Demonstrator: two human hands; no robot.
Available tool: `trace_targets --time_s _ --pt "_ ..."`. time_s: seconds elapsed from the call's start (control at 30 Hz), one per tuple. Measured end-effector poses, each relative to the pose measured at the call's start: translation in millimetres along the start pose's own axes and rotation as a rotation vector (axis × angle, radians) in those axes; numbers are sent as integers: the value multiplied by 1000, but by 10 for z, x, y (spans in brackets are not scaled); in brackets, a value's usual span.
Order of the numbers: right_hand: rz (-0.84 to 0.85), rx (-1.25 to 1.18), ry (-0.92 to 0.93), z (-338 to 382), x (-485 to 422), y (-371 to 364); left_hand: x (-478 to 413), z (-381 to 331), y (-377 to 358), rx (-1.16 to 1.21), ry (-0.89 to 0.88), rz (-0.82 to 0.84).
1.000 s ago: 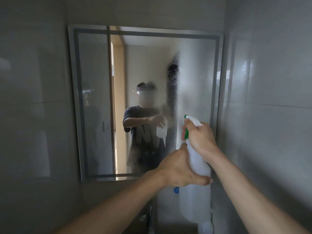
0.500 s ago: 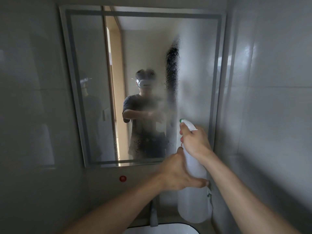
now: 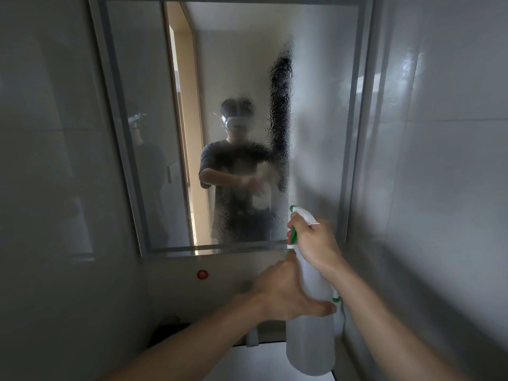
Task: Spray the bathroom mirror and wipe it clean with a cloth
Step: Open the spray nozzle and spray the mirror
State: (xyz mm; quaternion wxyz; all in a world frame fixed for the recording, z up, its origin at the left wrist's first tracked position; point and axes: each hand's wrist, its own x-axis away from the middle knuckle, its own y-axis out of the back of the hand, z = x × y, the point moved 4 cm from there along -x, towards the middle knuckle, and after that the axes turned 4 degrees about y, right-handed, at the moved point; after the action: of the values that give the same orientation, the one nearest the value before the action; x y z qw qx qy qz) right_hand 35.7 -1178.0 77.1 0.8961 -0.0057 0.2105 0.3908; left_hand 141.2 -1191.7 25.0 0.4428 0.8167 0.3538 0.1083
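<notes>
The wall mirror hangs straight ahead, its middle and right part covered in spray droplets and mist. A white spray bottle with a green trigger is held upright below the mirror's lower right corner. My right hand grips the bottle's head with fingers around the trigger. My left hand wraps around the bottle's neck and body from the left. No cloth is in view.
Grey tiled walls stand close on the left and right. A white sink with a tap lies below the hands. A small red round mark sits on the wall under the mirror.
The view has tilted down, so the mirror sits higher in frame and the sink shows. Both hands with the bottle have lowered to the mirror's bottom edge. More mist covers the glass.
</notes>
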Motion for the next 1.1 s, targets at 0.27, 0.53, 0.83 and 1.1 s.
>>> trace_targets --time_s 0.27,0.53,0.83,1.1 --pt "29 38 12 -57 82 -89 92 91 -29 -15 41 5" --pt "79 -54 53 3 72 -299 192 191 104 -28 86 -31" --pt "159 -32 121 23 119 -671 364 390 267 66 125 -59" --pt "214 -127 161 61 114 -906 451 526 422 11 208 -90"
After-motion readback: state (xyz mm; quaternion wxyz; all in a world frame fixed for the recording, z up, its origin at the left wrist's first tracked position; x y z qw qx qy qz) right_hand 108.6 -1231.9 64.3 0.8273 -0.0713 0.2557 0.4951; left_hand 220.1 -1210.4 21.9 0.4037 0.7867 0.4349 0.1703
